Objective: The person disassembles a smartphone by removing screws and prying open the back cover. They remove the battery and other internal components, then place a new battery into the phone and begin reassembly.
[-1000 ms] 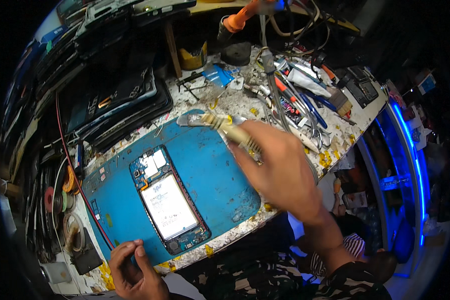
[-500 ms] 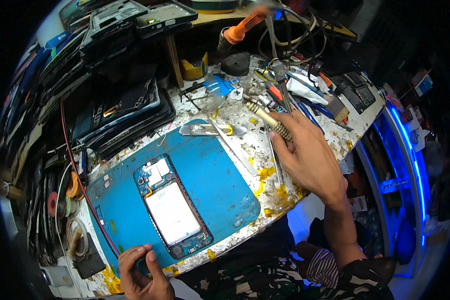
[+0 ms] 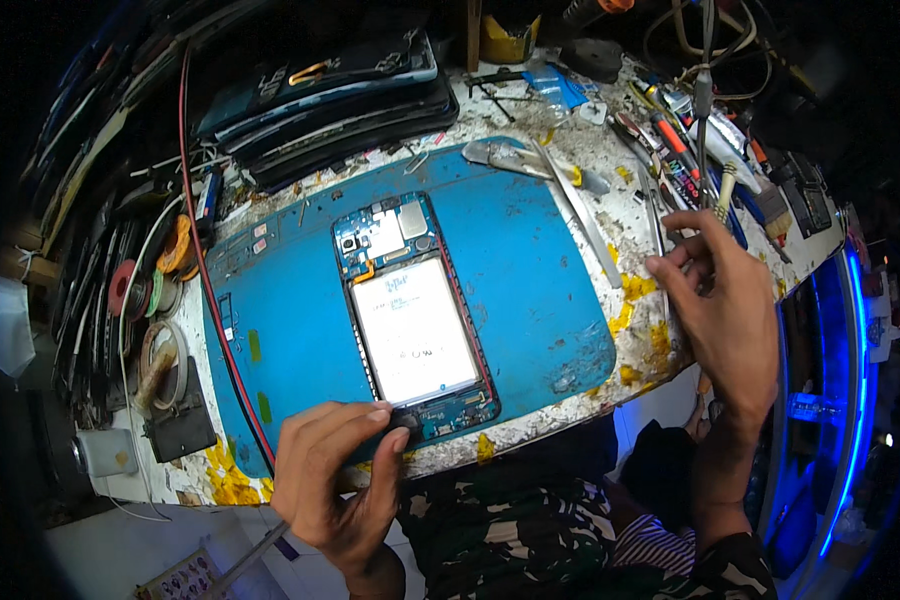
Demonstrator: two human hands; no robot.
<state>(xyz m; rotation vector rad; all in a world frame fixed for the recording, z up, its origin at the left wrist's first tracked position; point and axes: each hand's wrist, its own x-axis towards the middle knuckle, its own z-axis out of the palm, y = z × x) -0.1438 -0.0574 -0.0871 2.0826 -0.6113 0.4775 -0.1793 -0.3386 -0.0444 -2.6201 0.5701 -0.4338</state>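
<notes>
Right hand (image 3: 722, 305) at 3 o'clock from the phone (image 3: 417, 322): fingers half curled, thumb and index parted, no grip on anything that I can see. Thin metal tool (image 3: 651, 205) just past its fingertips; can't tell if touching. Beige ribbed handle (image 3: 727, 188) just off the knuckles at 12 o'clock from that hand.

Left hand (image 3: 332, 478) at 7 o'clock from the phone, loosely curled, thumb and index apart, nothing visible in it. Index tip overlaps phone's lower left corner; contact unclear.

Phone lies back cover off on the blue mat (image 3: 540, 290), top leaning toward 11, board (image 3: 383, 232) and pale battery (image 3: 410, 345) exposed. Metal strip (image 3: 582, 220) at 2 across the mat edge, red-and-black cable (image 3: 213, 300) at 9, stack of dark panels (image 3: 340, 115) at 11.
</notes>
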